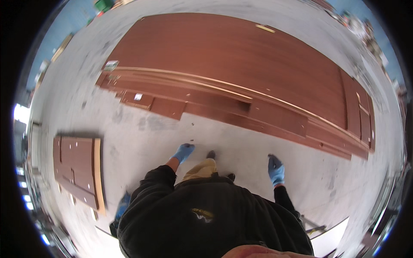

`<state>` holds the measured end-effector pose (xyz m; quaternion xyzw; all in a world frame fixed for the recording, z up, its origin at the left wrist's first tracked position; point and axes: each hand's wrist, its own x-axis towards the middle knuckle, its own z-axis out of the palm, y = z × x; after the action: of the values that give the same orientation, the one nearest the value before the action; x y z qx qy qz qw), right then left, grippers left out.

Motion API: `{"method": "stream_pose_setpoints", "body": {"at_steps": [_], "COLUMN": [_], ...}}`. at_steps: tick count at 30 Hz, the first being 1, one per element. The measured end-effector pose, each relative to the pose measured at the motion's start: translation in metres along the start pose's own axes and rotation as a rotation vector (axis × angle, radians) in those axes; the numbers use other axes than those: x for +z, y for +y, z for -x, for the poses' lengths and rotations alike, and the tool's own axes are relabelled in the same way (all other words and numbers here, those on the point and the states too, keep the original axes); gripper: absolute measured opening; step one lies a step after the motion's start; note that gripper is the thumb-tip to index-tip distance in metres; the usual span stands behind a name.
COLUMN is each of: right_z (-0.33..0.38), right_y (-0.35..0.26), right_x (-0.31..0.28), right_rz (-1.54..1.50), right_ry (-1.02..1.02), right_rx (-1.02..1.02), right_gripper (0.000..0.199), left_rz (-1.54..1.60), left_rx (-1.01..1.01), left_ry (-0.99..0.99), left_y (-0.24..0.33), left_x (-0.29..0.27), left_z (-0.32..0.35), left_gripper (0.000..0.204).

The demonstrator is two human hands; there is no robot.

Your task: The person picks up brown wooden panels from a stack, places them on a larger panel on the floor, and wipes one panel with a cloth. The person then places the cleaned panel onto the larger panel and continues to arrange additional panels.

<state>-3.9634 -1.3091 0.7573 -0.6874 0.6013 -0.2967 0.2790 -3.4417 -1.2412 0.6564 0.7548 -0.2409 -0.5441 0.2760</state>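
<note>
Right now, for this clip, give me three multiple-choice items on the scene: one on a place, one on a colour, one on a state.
1. Where does the big stack of reddish-brown panels lie?
A. on the grey floor ahead of the person
B. on a workbench
C. leaning upright on a wall

2. What colour are the gloves on the left hand and right hand?
A. white
B. blue
C. black

3. What do the two hands hold?
A. one panel between them
B. a tool each
C. nothing

Answers:
1 A, the panels lie flat on the floor beyond the feet.
2 B, both gloves show blue against the grey floor.
3 C, both hands hang free above the floor, apart from the panels and from the smaller stack of panels to the left.
</note>
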Motion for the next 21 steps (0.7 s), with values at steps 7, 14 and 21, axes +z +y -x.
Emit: {"method": "stream_pose_setpoints", "body": {"at_steps": [7,14,21], "right_z": [-0.143,-0.135,-0.142], "right_y": [-0.237,-0.409,-0.54], "right_x": [0.071,0.278,0.424], "right_rz": [-0.126,-0.08,-0.113], "right_ry": [0.017,-0.208,-0.339], "right_rx": [-0.433,-0.568,-0.721], "right_gripper": [0.026,0.024,0.023], "left_rz": [0.278,0.656,0.714], "left_rx": [-0.438,-0.559,-0.408], "left_ry": [0.28,0.355,0.514], "left_y": [-0.166,-0.28,-0.256], "left_x": [-0.148,-0.319,-0.49], "left_z": [0.079,0.064,0.033], "left_gripper": [0.032,0.026,0.024]}}
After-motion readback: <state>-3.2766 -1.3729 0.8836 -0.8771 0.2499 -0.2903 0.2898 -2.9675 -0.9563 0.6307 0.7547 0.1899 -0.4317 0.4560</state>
